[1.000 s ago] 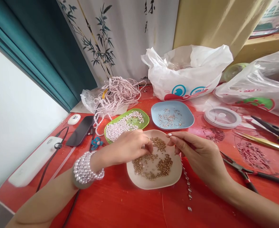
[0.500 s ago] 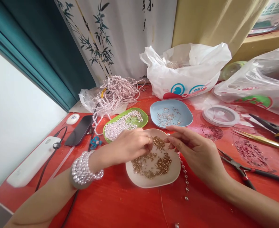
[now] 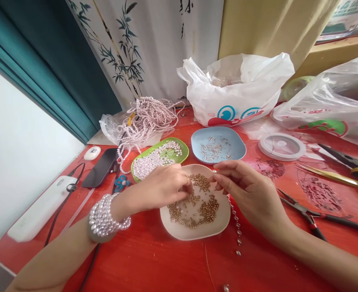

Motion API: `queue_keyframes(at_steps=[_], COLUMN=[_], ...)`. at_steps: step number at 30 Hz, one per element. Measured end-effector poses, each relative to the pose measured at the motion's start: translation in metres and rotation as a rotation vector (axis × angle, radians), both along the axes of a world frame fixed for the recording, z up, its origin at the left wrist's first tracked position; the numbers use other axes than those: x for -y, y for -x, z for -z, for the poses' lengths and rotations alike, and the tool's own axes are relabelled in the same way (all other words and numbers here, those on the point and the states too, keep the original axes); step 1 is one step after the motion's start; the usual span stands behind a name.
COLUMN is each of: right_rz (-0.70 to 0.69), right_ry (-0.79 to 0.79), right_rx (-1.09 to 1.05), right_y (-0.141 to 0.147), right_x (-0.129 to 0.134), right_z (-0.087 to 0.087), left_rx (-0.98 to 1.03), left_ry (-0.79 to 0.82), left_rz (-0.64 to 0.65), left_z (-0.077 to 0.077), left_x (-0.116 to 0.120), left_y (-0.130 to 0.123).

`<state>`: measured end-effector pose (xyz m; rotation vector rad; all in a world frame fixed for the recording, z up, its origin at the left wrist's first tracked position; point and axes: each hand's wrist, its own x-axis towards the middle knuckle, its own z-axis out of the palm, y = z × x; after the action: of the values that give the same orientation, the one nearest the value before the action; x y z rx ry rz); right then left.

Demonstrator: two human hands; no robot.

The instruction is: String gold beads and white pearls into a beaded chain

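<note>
My left hand [image 3: 171, 184] reaches over the cream plate [image 3: 179, 234] with its fingers bent down together at the gold beads [image 3: 208, 209]; its fingertips are hidden, so what they hold does not show. A wrap of pearly beads [image 3: 106, 215] circles that wrist. Over the plate's right rim, my right hand [image 3: 246, 186] pinches thumb and forefinger together at a beaded strand [image 3: 238, 229]. The strand runs down beside the plate onto the red table, its upper part partly hidden by the fingers. A loose-looking bead [image 3: 226, 288] lies near the bottom edge.
Behind the plate stand a green dish [image 3: 183, 152] of white pearls and a blue dish [image 3: 238, 150] with small metal pins. Pearl strings [image 3: 151, 117] are heaped behind. Pliers [image 3: 303, 211], tweezers [image 3: 334, 175] and a clear spool [image 3: 282, 147] lie right; a phone [image 3: 100, 168] lies left.
Both hands keep nearly the same pose. The left fingers have dipped very slightly at the gold beads, and the whole view has shifted a little.
</note>
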<state>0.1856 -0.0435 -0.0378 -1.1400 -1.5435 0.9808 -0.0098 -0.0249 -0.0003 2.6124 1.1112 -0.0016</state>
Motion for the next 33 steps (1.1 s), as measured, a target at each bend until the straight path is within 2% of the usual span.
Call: queue_keyframes(at_steps=[4, 7, 9, 12, 15, 18, 23, 29, 33], right_rz=[-0.003, -0.019, -0.018, -0.02, -0.063, -0.095, -0.125, -0.213, -0.207], right_ry=[0.0, 0.004, -0.006, -0.051, -0.085, -0.065, -0.019, -0.054, -0.075], right_rx=[-0.002, -0.009, 0.003, 0.067, 0.135, 0.157, 0.12, 0.196, 0.252], right_y=[0.001, 0.001, 0.0, -0.001, -0.002, -0.002, 0.0, 0.0, 0.002], right_x=[0.0, 0.0, 0.0, 0.001, 0.003, 0.004, 0.003, 0.007, 0.007], right_z=[-0.001, 0.0, 0.0, -0.002, -0.005, -0.007, -0.005, -0.007, -0.009], left_rx=[-0.028, 0.081, 0.26, 0.601, 0.903, 1.084, 1.183, 1.232, 1.237], left_ry=[-0.013, 0.044, 0.155, 0.407, 0.608, 0.743, 0.892, 0.949, 0.96], left_rz=[0.001, -0.093, -0.241, -0.442, -0.511, -0.543, -0.58, -0.584, -0.584], left_z=[0.0, 0.003, 0.005, 0.009, 0.011, 0.013, 0.016, 0.017, 0.018], left_x=[0.001, 0.0, -0.002, -0.005, -0.007, -0.009, -0.009, -0.007, -0.007], left_y=[-0.002, -0.004, -0.006, -0.008, -0.01, -0.011, -0.012, -0.014, -0.015])
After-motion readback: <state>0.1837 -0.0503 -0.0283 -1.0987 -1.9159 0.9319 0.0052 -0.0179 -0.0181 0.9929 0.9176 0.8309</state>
